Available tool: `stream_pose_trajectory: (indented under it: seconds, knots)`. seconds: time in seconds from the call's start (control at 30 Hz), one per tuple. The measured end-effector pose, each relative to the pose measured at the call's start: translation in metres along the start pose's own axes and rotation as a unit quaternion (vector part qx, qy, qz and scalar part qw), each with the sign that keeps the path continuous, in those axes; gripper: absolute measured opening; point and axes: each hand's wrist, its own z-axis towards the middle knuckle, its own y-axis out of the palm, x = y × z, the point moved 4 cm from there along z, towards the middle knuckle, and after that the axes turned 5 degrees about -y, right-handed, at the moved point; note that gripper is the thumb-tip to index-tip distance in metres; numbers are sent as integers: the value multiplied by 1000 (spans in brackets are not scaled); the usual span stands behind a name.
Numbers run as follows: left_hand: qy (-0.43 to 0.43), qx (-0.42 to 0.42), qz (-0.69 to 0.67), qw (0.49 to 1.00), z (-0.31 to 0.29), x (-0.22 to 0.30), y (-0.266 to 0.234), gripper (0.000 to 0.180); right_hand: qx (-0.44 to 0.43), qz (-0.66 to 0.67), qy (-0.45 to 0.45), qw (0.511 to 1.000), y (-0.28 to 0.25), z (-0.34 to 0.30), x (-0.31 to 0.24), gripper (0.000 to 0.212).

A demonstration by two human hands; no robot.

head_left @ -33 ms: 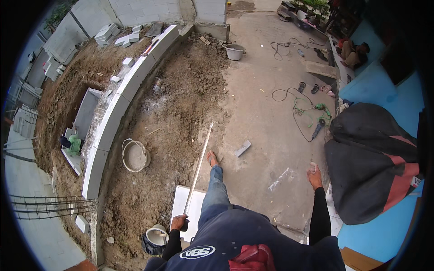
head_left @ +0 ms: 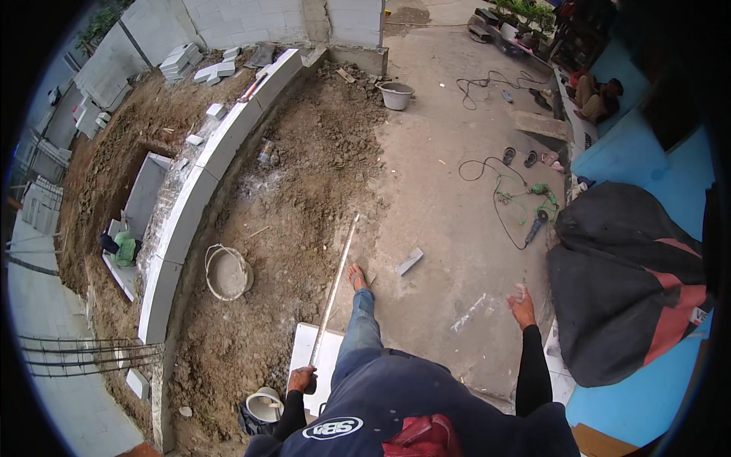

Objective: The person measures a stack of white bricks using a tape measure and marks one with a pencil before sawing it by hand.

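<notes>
My left hand (head_left: 300, 379) is closed around the dark case of a tape measure (head_left: 333, 288). Its long pale blade runs out ahead over the soil, ending a little past my foot. Under that hand and beside my leg lies a white slab (head_left: 304, 344). Out to the right, above the concrete, I hold up my right hand (head_left: 521, 308) with its fingers apart and nothing visible in it. The nearest loose thing to it is a small grey block piece (head_left: 410, 261) on the concrete.
Left of the tape, a mortar bucket (head_left: 229, 273) sits on soil beside a low white block wall (head_left: 179, 228). A second bucket (head_left: 265, 404) stands near my left arm. An angle grinder (head_left: 536, 227) with cords and a dark cover (head_left: 609, 289) lie right. Two people are farther off.
My right hand has shifted slightly left, and its fingers have spread from a more curled pose. The tape's far end sits slightly lower in the picture. My left hand keeps its hold.
</notes>
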Motion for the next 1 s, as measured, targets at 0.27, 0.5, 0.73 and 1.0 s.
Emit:
stream_pose_trajectory:
  seconds: [0.27, 0.5, 0.73, 1.0]
  knots:
    - [-6, 21, -19, 1000, 113, 250, -98, 36, -239, 99, 315, 913, 149, -12, 4, 38]
    - [34, 44, -111, 992, 209, 424, -177, 34, -240, 44, 302, 922, 161, 131, -136, 37]
    - [2, 103, -143, 984, 320, 550, -196, 33, -126, 64, 185, 973, 223, 474, -204, 41]
    - [-38, 119, -135, 983, 379, 703, -233, 39, -182, -54, -164, 968, 305, 803, -533, 50]
